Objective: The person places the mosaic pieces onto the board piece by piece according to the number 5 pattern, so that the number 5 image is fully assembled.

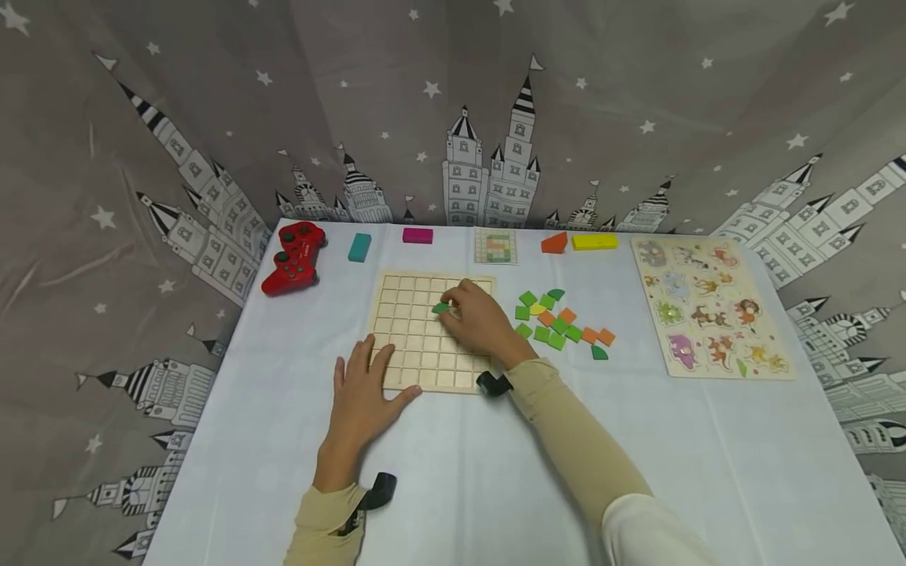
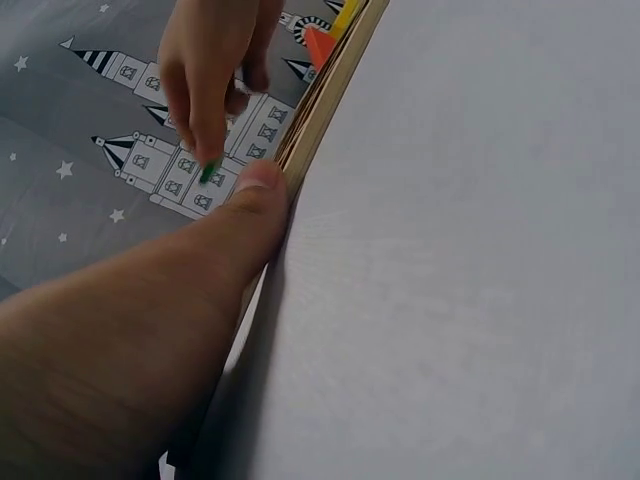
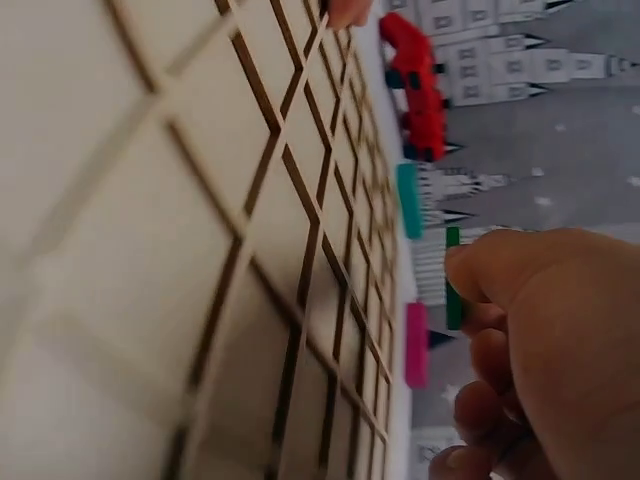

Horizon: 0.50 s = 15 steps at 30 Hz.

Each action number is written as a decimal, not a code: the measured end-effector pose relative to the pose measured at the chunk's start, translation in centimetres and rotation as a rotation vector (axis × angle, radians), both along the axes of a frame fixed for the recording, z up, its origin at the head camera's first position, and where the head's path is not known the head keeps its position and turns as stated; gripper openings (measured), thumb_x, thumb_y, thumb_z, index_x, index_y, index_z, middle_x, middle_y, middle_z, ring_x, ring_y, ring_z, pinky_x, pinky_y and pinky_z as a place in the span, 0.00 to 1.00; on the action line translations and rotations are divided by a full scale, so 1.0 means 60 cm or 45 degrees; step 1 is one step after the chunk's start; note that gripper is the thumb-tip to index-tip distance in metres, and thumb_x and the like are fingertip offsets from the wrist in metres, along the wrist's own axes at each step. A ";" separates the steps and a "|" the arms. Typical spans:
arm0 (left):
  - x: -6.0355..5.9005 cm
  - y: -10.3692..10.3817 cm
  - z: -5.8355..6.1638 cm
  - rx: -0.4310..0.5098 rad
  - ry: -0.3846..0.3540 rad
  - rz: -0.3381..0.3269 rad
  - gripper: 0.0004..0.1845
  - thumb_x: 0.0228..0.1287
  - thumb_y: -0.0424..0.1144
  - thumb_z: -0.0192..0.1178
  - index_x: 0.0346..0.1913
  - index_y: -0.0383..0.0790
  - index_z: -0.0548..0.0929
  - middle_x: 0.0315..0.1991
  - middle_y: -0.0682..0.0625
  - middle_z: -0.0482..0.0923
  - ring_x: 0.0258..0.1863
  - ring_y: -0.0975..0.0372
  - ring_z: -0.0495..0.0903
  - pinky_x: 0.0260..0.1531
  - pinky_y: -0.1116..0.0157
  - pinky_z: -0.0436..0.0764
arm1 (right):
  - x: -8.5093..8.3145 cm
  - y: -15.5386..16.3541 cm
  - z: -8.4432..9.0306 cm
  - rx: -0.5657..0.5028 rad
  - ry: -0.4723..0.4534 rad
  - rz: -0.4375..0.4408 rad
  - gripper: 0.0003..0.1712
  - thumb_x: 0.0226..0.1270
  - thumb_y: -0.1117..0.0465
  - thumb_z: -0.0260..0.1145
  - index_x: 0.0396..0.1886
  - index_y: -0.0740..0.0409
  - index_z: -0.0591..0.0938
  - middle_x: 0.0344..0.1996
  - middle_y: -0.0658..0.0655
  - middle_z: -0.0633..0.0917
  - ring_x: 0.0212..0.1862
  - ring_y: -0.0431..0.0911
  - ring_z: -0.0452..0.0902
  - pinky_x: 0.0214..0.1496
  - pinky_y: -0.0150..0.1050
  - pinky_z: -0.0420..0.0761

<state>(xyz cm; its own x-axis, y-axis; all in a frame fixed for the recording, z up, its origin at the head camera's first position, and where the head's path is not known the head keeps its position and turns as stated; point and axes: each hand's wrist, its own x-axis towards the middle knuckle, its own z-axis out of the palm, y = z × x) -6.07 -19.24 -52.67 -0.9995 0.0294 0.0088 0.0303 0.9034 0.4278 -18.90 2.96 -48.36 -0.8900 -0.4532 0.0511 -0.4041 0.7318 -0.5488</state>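
Head view shows a person seated at a worktop [image 1: 495,472] covered in pale cloth, both hands on a wooden grid board [image 1: 410,346] that lies near the middle. The right hand [image 1: 481,318] reaches over the board's far right part, its grip clamped on a small green tile [image 1: 441,308] pinched between thumb and fingertips, held just above or on a cell in the upper rows; whether the tile touches the board cannot be told. The left hand [image 1: 364,389] lies flat at the board's near left corner, fingers straight and spread over the edge, its grip apart and holding nothing.

Right wrist view looks along the board [image 3: 200,250] at a low angle, with the green tile [image 3: 453,290] edge-on between the fingertips. Left wrist view shows the left thumb [image 2: 255,200] against the board's edge [image 2: 320,110], and the right hand [image 2: 215,70] beyond with the green tile [image 2: 209,172] at its fingertips.

Just right of the board lies a loose cluster of green and orange tiles [image 1: 559,322]. Along the far edge of the worktop sit a red game controller [image 1: 293,258] at the left, then a teal block [image 1: 359,247], a pink block [image 1: 418,235], a pattern card [image 1: 495,246], an orange block [image 1: 555,244] and a yellow block [image 1: 594,242]. An animal puzzle board [image 1: 711,306] lies by the right edge.
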 end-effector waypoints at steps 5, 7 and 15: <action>0.001 0.000 0.000 0.002 -0.006 0.008 0.49 0.56 0.68 0.67 0.75 0.45 0.66 0.81 0.38 0.50 0.81 0.41 0.48 0.77 0.35 0.42 | -0.041 -0.045 -0.008 0.042 -0.028 0.037 0.19 0.77 0.49 0.60 0.58 0.54 0.83 0.47 0.53 0.79 0.46 0.45 0.77 0.53 0.41 0.82; 0.001 0.000 -0.001 0.006 -0.001 0.006 0.49 0.56 0.68 0.67 0.75 0.45 0.66 0.81 0.38 0.50 0.81 0.41 0.48 0.77 0.35 0.42 | -0.052 -0.056 -0.014 0.072 -0.027 0.036 0.19 0.78 0.49 0.60 0.58 0.54 0.83 0.47 0.53 0.79 0.45 0.44 0.76 0.53 0.41 0.81; 0.002 0.002 0.005 0.026 0.004 0.024 0.48 0.55 0.68 0.68 0.74 0.46 0.67 0.81 0.39 0.51 0.81 0.42 0.48 0.77 0.36 0.41 | -0.068 -0.078 -0.022 0.105 -0.050 0.010 0.18 0.76 0.50 0.61 0.58 0.51 0.84 0.47 0.52 0.81 0.48 0.44 0.78 0.53 0.39 0.82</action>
<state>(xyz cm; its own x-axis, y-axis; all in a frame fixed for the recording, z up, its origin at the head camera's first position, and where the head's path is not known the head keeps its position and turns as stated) -5.95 -19.11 -52.39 -0.9999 0.0102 0.0122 0.0145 0.8950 0.4459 -22.96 -1.72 -49.66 -0.8871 -0.4611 -0.0218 -0.3889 0.7721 -0.5027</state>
